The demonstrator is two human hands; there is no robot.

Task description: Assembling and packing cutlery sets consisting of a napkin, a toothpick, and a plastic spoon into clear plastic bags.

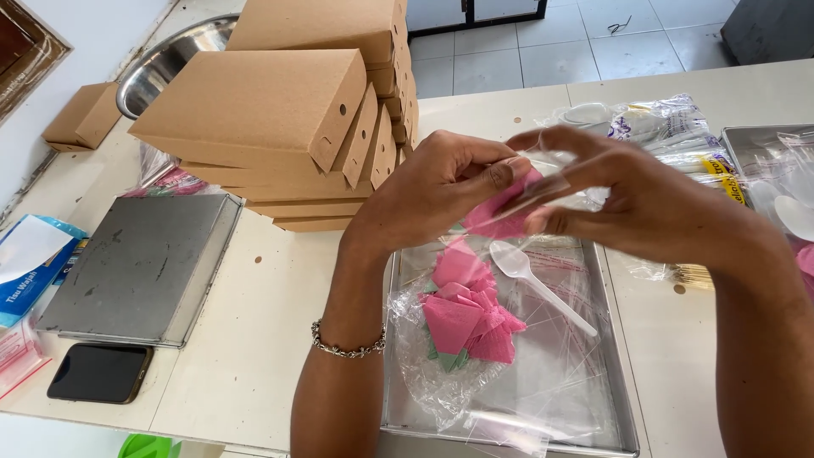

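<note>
Hands, left point(441, 182) & right point(627, 191), each grip pinched shut on folded pink napkin point(500, 212) w/ crinkly clear sleeve point(560, 182), over steel tray point(619, 424)

Your two bare forearms rise from the bottom edge and meet in the middle of the view. Your left hand point(432, 191) is raised with its back toward you, fingers curled inward and thumb pressed forward in a pinch. A silver chain bracelet point(348, 343) circles your left wrist. Your right hand point(627, 191) comes in from the right side, palm turned left, fingers extended and slightly spread, their tips meeting your left fingertips. Both wrists bend gently inward.
</note>
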